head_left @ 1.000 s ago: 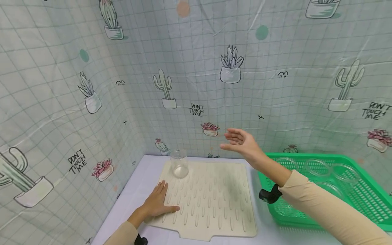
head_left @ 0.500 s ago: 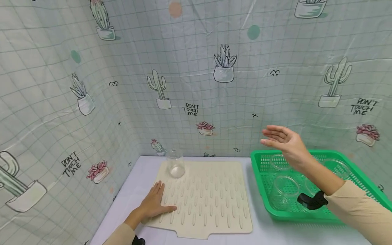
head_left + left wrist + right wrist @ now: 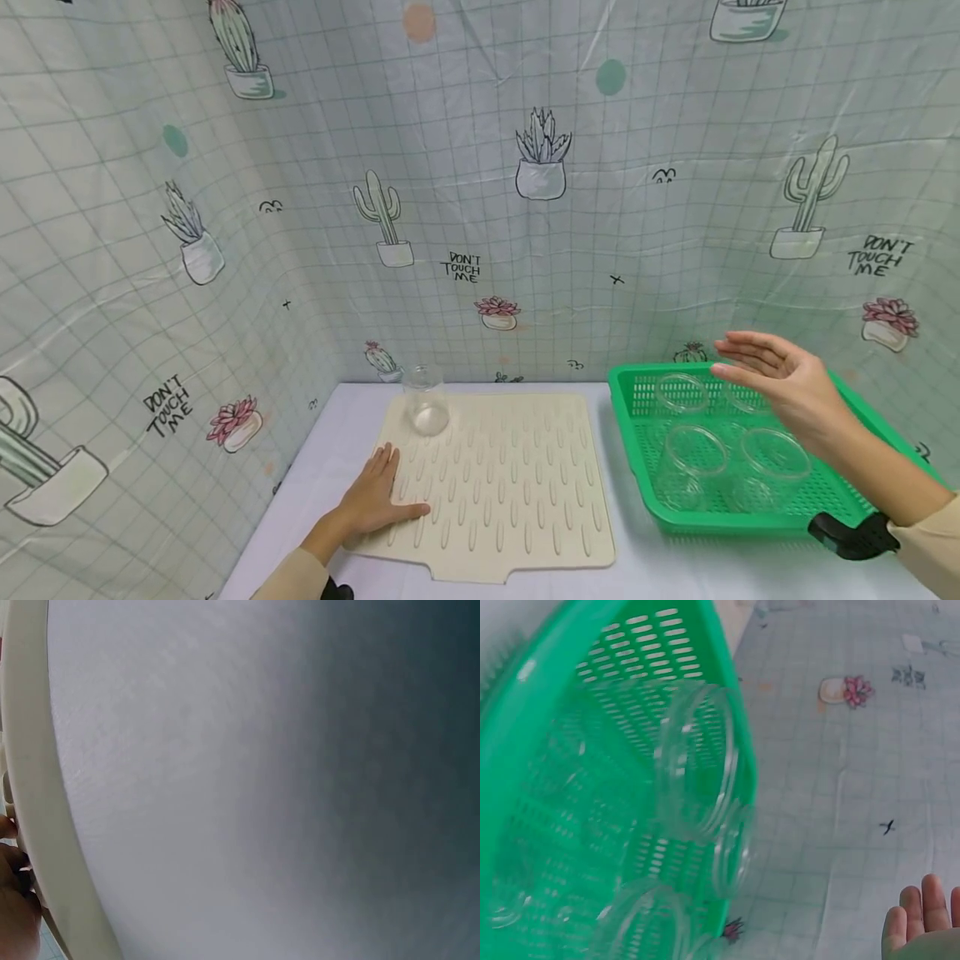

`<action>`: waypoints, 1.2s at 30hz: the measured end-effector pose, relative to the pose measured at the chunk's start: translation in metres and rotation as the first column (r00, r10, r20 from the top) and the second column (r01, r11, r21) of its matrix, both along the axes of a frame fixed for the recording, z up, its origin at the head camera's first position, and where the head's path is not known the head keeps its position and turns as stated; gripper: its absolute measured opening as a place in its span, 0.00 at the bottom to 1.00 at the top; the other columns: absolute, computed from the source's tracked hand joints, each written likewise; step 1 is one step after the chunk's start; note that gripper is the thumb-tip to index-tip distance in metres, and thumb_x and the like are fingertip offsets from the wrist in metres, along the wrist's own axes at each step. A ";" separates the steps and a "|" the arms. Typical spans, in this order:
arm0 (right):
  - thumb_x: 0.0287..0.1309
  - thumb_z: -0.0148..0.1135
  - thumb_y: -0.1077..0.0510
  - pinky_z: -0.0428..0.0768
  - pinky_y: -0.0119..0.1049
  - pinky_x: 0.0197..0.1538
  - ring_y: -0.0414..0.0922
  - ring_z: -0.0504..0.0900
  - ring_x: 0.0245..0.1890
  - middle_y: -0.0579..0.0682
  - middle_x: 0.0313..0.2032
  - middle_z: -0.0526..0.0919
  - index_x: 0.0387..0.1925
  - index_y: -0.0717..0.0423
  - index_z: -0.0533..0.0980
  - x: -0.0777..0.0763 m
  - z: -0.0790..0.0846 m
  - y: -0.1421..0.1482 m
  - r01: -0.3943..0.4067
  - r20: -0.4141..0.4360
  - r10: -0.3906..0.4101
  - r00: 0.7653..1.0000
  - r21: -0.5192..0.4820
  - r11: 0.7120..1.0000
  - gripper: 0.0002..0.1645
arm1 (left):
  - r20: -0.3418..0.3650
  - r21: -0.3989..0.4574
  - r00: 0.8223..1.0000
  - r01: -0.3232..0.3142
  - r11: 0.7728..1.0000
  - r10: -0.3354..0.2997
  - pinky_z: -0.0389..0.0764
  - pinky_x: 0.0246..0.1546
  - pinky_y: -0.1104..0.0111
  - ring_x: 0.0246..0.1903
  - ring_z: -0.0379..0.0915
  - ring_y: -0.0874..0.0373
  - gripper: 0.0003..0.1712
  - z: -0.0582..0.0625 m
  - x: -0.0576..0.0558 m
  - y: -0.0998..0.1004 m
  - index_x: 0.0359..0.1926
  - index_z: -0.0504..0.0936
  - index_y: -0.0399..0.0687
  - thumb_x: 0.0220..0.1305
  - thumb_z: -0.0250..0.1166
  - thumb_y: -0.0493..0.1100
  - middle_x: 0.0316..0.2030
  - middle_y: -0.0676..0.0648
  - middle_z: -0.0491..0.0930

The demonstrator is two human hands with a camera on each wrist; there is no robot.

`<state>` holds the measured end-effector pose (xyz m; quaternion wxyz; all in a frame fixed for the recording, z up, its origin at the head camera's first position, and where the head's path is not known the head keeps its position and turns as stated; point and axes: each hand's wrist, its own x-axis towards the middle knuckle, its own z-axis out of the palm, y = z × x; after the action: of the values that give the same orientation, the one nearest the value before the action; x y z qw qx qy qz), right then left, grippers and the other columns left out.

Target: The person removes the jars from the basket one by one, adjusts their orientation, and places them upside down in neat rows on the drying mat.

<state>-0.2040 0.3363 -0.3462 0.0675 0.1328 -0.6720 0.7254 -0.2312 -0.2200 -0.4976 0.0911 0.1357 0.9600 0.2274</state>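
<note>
My left hand (image 3: pixel 371 496) lies with spread fingers on the left edge of a cream ribbed drying mat (image 3: pixel 510 500). One clear jar (image 3: pixel 426 404) stands upright at the mat's back left corner. Over the right part of a green plastic basket (image 3: pixel 652 508), my right hand (image 3: pixel 787 379) hovers, fingers extended and holding nothing. Several clear jars stand in the basket, among them a front left jar (image 3: pixel 692 467) and one beside it (image 3: pixel 772 471). In the right wrist view, a jar rim (image 3: pixel 697 761) shows inside the basket, apart from the fingertips (image 3: pixel 934 900).
A white tabletop (image 3: pixel 322 433) surrounds the mat, with a narrow strip between mat and basket. Behind and to the left hangs a checked curtain (image 3: pixel 450 208) printed with cactus drawings.
My right hand has moved right, from above the mat's back right corner to above the basket. The left hand stays on the mat. The head view has shifted slightly right.
</note>
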 end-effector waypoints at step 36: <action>0.65 0.66 0.63 0.71 0.16 0.45 0.15 0.66 0.51 0.20 0.55 0.66 0.75 0.34 0.51 0.041 -0.094 0.080 0.124 0.103 -0.203 0.974 0.506 0.854 0.48 | -0.017 -0.009 1.000 0.003 1.000 -0.003 0.49 0.71 0.43 0.75 0.37 0.34 0.69 -0.004 -0.001 -0.001 0.74 0.50 0.24 0.52 0.69 0.71 0.75 0.27 0.44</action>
<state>-0.1632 0.4165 -0.4405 0.0409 0.0320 -0.8477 0.5280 -0.2326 -0.2215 -0.5012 0.0836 0.1386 0.9616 0.2216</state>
